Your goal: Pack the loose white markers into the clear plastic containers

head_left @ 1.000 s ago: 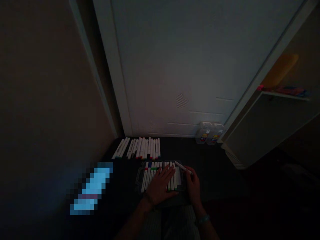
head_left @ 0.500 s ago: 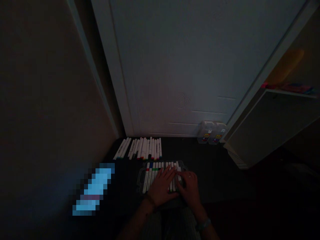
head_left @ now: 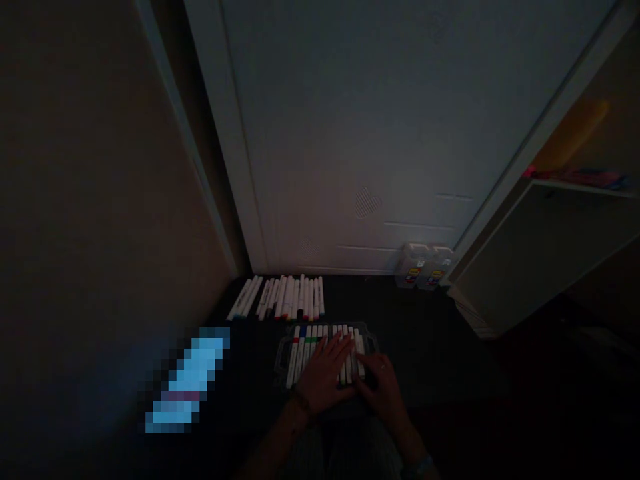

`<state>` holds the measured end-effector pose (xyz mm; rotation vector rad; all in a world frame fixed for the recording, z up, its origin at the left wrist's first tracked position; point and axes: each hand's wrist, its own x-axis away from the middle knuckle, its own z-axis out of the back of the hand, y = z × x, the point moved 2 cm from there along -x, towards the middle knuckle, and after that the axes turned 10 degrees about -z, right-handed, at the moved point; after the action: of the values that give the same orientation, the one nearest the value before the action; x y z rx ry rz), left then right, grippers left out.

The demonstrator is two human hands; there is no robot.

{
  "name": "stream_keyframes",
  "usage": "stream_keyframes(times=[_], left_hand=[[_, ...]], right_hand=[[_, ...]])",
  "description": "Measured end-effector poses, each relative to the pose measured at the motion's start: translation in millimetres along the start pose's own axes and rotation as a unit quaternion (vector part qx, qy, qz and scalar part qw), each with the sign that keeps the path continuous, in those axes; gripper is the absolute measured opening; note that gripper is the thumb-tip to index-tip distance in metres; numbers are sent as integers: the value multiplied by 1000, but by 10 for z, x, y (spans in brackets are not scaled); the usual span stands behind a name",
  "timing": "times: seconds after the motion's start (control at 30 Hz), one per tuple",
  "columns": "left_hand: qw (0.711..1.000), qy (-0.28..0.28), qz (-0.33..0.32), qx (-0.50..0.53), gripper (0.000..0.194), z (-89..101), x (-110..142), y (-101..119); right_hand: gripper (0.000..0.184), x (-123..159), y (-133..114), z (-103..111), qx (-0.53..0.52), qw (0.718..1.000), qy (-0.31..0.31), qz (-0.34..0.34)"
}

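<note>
A clear plastic case [head_left: 281, 353] lies open on the dark table, filled with a row of white markers [head_left: 295, 360] with coloured bands. My left hand [head_left: 325, 373] rests flat over the middle of the row, fingers stretched out and pressing on the markers. At the right end of the row, my right hand [head_left: 383, 387] has its thumb and index fingertip on the last marker [head_left: 361, 350], the other fingers curled. The lower parts of several markers are hidden under my left hand. The picture is dim.
More white markers [head_left: 290, 297] lie in a loose row at the back left of the table [head_left: 425, 347]. Two clear plastic boxes [head_left: 413, 267] with labels stand at the back right against a white panel [head_left: 350, 133]. A bright pixelated patch [head_left: 190, 380] is at the left.
The rightmost marker now lies lower and flatter in the row. My right hand has shifted slightly down and right along it. My left hand stays in place. The picture is darker.
</note>
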<state>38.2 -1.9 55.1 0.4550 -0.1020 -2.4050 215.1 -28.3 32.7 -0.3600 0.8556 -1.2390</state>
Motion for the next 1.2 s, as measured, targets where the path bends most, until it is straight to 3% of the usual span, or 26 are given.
stream_keyframes(times=[0.33,0.8,1.2], left_hand=[[1000,-8,-1,-3,85,13,-6,-1],[1000,-3,2,-6,84,3,-9,-2],[1000,-7,7,-7,85,-5,-6,-2]], right_hand=[[38,-42,-177,59,46,999,-2,-8],[30,-61,-240,106,37,999,-4,-20],[37,-82,-267,109,41,999,-6,-18]])
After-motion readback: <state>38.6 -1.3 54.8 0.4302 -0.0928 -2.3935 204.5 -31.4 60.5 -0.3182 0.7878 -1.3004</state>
